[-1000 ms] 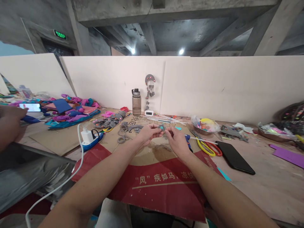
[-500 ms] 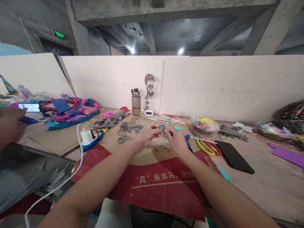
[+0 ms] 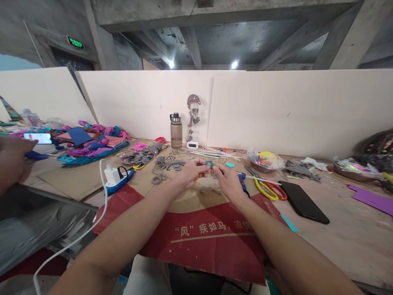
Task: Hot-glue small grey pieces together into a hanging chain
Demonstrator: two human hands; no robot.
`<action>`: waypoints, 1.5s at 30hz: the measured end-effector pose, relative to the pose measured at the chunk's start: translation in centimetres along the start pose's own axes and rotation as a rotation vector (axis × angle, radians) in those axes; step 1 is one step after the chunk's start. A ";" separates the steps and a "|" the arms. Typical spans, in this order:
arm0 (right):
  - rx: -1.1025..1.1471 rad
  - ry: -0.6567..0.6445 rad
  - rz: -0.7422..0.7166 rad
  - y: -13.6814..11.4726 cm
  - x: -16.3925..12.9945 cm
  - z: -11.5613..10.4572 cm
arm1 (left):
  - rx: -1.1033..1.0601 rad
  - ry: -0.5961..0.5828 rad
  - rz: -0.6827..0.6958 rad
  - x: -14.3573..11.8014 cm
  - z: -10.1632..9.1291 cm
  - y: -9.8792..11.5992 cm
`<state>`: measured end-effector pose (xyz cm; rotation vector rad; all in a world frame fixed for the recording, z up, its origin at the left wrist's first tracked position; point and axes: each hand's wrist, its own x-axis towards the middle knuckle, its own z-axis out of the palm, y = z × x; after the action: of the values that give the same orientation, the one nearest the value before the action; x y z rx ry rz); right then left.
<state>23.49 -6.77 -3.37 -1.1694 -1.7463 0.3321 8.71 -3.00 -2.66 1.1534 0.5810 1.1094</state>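
Note:
My left hand (image 3: 190, 172) and my right hand (image 3: 226, 179) meet above the red and brown cardboard sheet (image 3: 196, 229). Together they pinch a small grey felt piece with a teal centre (image 3: 209, 164), fingertips closed on it from both sides. Grey felt cut-outs (image 3: 168, 166) lie just left of my hands. A blue glue gun (image 3: 242, 180) rests right of my right hand, partly hidden by it.
Yellow and red scissors (image 3: 268, 189) and a black phone (image 3: 303, 202) lie to the right. A water bottle (image 3: 176, 131), small clock (image 3: 192, 145) and hanging grey ornament (image 3: 193, 110) stand at the back wall. A charger on a blue power strip (image 3: 116, 179) sits left. Another person's hand (image 3: 12, 157) is far left.
None beyond a slight shift of the view; my hands stay together on the small felt piece.

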 end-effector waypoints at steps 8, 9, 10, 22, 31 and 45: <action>-0.029 0.017 0.029 -0.3 0.0 0.1 | 0.030 0.005 0.025 0.0 -0.1 -0.2; -0.036 0.019 0.031 -0.3 0.0 0.1 | 0.031 0.011 0.026 0.0 -0.1 -0.2; -0.044 0.021 0.032 -0.4 0.0 0.1 | 0.031 0.018 0.027 0.0 -0.1 -0.2; -0.008 -0.030 0.037 0.2 0.2 0.0 | 0.035 0.014 -0.032 0.1 -0.3 0.1; 0.055 -0.080 0.027 0.5 0.4 0.3 | 0.094 0.059 0.024 0.3 -0.3 -0.2; 0.260 0.018 0.133 0.7 0.3 0.7 | 0.118 0.115 0.082 0.2 -0.3 -0.3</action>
<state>23.24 -6.01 -4.00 -1.0960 -1.5589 0.6080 8.64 -2.71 -2.97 1.2300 0.7010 1.2309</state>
